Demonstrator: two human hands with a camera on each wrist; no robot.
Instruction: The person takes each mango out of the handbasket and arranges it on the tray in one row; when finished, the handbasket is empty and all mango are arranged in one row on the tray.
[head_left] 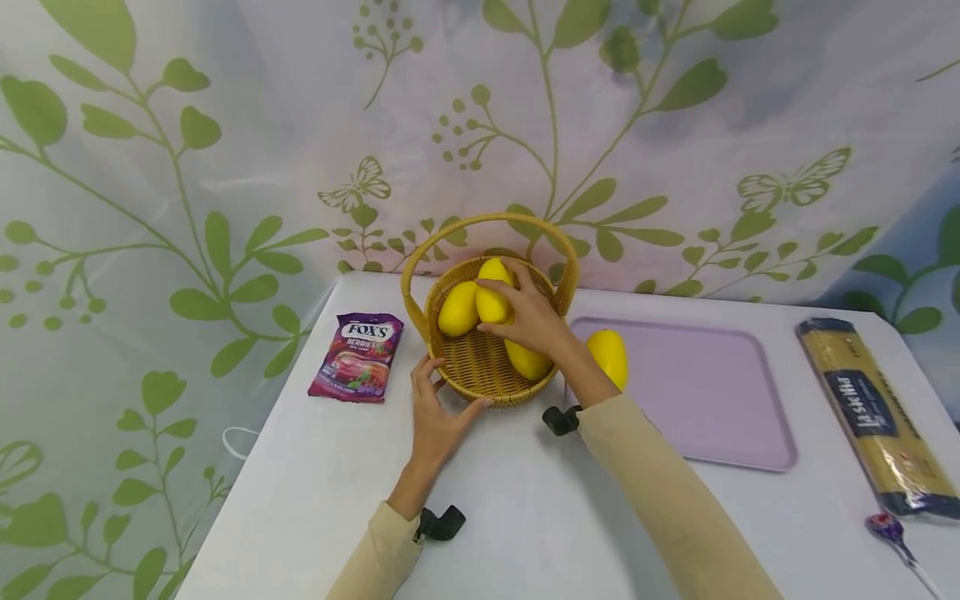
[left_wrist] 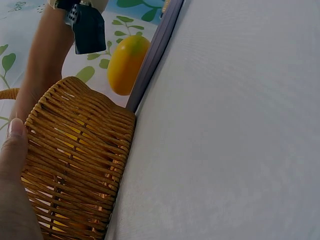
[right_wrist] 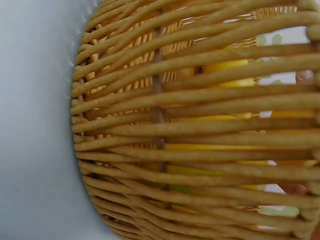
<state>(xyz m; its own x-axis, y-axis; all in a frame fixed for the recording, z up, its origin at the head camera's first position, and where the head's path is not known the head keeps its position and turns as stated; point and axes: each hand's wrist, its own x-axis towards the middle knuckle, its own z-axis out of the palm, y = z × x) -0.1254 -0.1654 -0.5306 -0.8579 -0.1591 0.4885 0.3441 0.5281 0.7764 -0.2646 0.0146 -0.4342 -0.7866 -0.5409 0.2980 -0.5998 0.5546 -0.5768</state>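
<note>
A round wicker basket point(head_left: 480, 371) with a tall hoop handle stands on the white table. My right hand point(head_left: 534, 318) reaches inside it and grips a yellow mango point(head_left: 492, 292) between thumb and fingers. Two more mangoes lie in the basket, one at the left point(head_left: 458, 310) and one point(head_left: 527, 360) partly under my right hand. My left hand point(head_left: 437, 423) holds the basket's front left rim, its thumb point(left_wrist: 14, 150) against the woven wall in the left wrist view. In the right wrist view, the basket's weave point(right_wrist: 160, 120) hides most of the right hand.
Right of the basket lies a lilac tray point(head_left: 705, 400), with another mango point(head_left: 609, 354) at its left end. A purple candy bag point(head_left: 357, 358) is on the left. Far right are a long pasta pack point(head_left: 873, 408) and a lollipop point(head_left: 887, 527). A patterned backdrop rises behind the table.
</note>
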